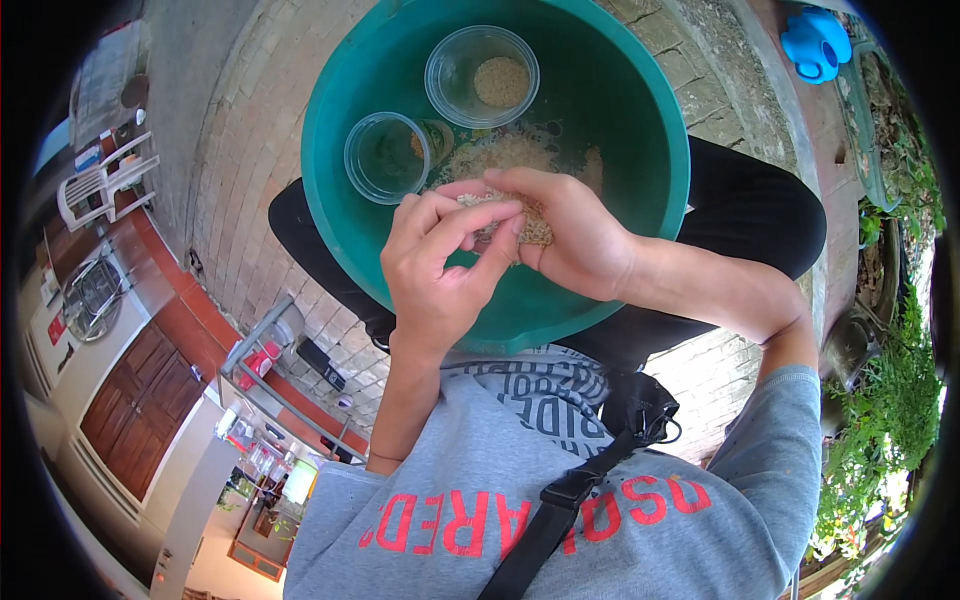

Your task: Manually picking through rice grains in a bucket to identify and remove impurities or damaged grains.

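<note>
Over a round, smooth teal plastic basin (640, 150), the right hand (570, 235) cups a heap of pale, husky grain (535, 230). The left hand (435, 265) pinches some between thumb and fingertip. Two clear round cups (455, 75) sit inside.

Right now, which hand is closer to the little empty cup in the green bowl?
Left. The left hand is just below the empty clear cup, nearly touching. The right hand sits farther off, below and to the side.

A white plastic chair (100, 180) stands at far left beside the brick paving (250, 130). A blue plastic object (817, 42) lies upper right, with green plants (880, 420) along the right edge.
</note>
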The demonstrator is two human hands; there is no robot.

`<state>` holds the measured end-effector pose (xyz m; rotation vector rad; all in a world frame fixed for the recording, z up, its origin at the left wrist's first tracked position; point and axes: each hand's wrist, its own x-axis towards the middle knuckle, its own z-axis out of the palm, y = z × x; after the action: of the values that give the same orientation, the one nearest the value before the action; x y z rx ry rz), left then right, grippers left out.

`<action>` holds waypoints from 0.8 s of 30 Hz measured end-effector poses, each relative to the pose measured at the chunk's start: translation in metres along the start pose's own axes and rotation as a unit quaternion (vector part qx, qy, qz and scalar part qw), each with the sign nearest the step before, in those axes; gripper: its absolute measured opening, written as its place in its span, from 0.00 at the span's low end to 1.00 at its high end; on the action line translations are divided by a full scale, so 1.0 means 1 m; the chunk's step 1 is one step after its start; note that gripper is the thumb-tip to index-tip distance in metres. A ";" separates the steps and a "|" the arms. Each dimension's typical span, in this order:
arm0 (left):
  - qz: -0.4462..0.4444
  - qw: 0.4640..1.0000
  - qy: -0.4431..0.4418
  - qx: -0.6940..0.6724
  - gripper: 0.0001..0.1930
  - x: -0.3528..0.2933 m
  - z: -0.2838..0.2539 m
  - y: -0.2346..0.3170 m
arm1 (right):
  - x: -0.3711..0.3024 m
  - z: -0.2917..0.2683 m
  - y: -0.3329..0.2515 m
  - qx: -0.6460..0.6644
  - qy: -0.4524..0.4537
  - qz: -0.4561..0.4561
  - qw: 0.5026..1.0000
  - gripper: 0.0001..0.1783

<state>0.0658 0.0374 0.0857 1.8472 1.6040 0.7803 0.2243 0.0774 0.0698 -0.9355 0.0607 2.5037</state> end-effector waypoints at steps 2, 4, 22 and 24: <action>0.003 1.000 -0.001 0.013 0.14 0.000 0.001 -0.001 | 0.001 -0.002 0.001 -0.010 -0.007 0.004 1.000 0.23; 0.003 1.000 0.002 0.017 0.15 0.000 0.002 -0.001 | 0.001 -0.001 0.002 0.006 0.000 0.005 1.000 0.22; -0.019 1.000 -0.019 0.003 0.13 0.002 0.001 -0.002 | 0.003 -0.003 0.002 0.017 0.009 0.014 1.000 0.21; -0.029 0.999 -0.012 -0.040 0.12 0.001 0.001 -0.004 | 0.002 -0.002 0.001 0.020 0.014 0.015 1.000 0.21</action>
<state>0.0636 0.0386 0.0823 1.7396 1.5797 0.7824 0.2240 0.0769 0.0667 -0.9588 0.1341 2.5071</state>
